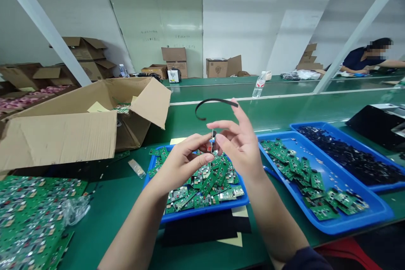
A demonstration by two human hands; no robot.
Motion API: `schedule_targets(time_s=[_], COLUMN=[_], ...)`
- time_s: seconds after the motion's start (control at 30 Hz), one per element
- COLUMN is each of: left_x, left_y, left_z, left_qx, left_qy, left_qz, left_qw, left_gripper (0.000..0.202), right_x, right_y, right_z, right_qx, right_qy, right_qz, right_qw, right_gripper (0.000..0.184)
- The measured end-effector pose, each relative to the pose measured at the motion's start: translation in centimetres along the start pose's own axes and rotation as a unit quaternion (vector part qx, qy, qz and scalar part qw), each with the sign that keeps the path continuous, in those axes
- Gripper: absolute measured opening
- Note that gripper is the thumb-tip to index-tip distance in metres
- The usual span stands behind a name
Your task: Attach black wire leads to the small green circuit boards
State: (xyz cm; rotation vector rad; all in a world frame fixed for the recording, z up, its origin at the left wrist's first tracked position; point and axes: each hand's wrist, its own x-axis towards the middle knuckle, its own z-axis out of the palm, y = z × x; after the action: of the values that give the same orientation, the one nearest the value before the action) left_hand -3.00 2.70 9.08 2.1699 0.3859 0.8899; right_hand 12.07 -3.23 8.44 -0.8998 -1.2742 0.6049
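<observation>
Both hands meet above a blue tray [199,211] heaped with small green circuit boards [209,181]. My left hand [182,162] pinches a small circuit board [212,141], seen edge-on, between thumb and fingers. From the other side, the thumb and fingers of my right hand [242,147] close on the same board, at a small black part on its face. A thin curved black strip [215,100] extends left from a raised fingertip of my right hand; how it is held there is unclear.
Right of me, a blue tray [357,219] holds more boards, and another blue tray [297,126] holds small black parts. An open cardboard box [63,135] and large board panels [34,215] lie left. A water bottle [259,84] stands behind; a person [357,59] sits far right.
</observation>
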Motion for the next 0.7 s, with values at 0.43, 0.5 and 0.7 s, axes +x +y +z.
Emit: schedule_targets(time_s=[0.43,0.5,0.7], left_x=[0.6,0.8,0.9], left_y=[-2.0,-2.7,-3.3], left_z=[1.7,2.5,3.1], left_qx=[-0.066,-0.067,-0.010], left_qy=[0.001,0.000,-0.052], left_qz=[-0.062,-0.082,-0.055], left_qw=[0.996,0.994,0.997], left_gripper=[0.046,0.054,0.051], right_x=[2.0,3.1,4.6], right_y=[2.8,3.9,6.8], right_z=[-1.2,-2.6,-11.3], right_qx=[0.033,0.016,-0.151], right_qy=[0.054,0.096,0.260], right_qz=[0.048,0.052,0.130], right_qw=[0.997,0.994,0.945], right_gripper=[0.055,0.056,0.055])
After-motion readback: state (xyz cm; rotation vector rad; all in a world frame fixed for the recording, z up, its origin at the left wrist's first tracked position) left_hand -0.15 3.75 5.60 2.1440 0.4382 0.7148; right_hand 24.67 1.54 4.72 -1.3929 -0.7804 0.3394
